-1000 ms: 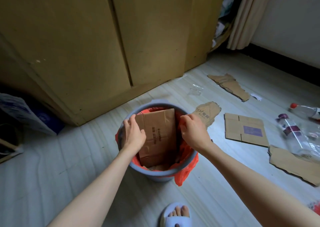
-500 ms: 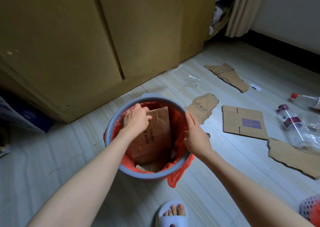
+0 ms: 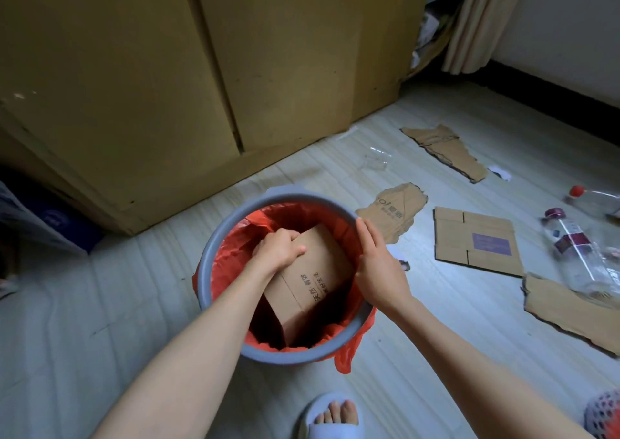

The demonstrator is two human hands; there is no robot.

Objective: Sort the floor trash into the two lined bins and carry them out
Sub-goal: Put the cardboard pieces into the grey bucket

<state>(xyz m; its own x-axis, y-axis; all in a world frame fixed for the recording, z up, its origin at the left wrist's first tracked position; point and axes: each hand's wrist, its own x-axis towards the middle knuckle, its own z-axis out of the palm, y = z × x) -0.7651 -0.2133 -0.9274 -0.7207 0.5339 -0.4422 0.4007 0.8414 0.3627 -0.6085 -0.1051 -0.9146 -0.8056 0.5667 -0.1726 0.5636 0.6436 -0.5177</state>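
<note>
While left hand (image 3: 278,252) clenches box (image 3: 313,281) top, pushing it deep to save room in bin (image 3: 214,261); right hand (image 3: 377,266), fingers straight, steadies rim at 3 o'clock.

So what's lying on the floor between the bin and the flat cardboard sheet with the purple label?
In the head view, a torn cardboard piece with printing lies between the bin and the labelled sheet, beside the bin's rim.
</note>
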